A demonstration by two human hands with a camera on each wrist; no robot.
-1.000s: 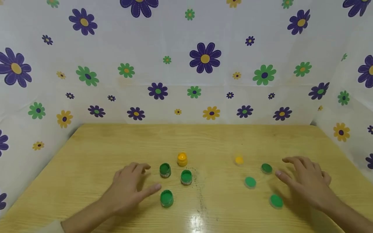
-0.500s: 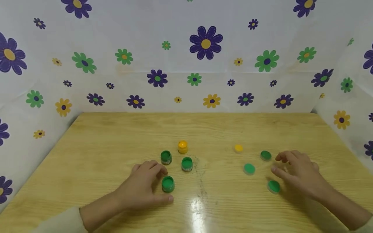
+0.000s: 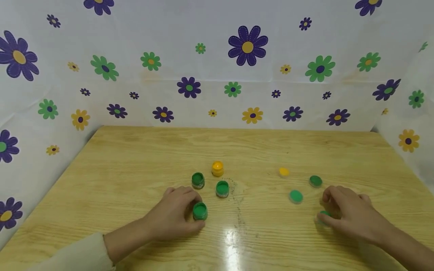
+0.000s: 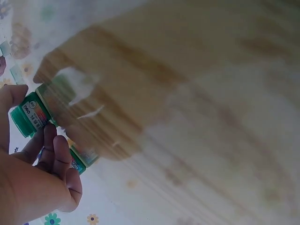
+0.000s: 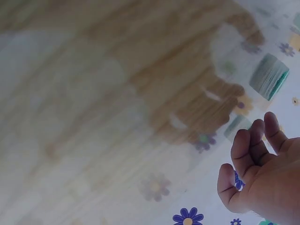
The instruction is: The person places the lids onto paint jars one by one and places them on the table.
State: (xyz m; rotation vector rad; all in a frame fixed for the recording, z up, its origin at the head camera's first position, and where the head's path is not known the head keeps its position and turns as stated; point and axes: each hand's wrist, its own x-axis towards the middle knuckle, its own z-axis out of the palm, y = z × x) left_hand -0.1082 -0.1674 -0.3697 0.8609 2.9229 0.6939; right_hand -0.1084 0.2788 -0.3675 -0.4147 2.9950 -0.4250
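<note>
A: How is the left hand [image 3: 178, 212] posed?
B: It comes in low from the left, thumb on the near side and fingers on the far side, holding the nearest green jar [image 3: 200, 211]. The jar stands upright on the table [image 3: 145, 158].
A: And the right hand [image 3: 352, 214]?
B: Its fingers curve down, thumb and forefinger a little apart, over the nearest green lid [image 3: 326, 213]. The thumb hides part of it. I can't tell whether they pinch it.
A: Any writing?
B: The left wrist view shows a label [image 4: 36, 115] on the held jar, with short letters that may read "neo". The dark characters beside them are too small to make out.
A: What's in the jars?
B: All four are uncovered, with colour inside: green in the held one, the middle jar [image 3: 222, 189] too, darker green in the jar behind [image 3: 198, 180], yellow in the farthest jar [image 3: 217, 169].
A: Other lids?
B: A yellow lid [image 3: 283, 172], a light green lid [image 3: 296, 196] and a dark green lid [image 3: 315, 181], lying apart on the right.
</note>
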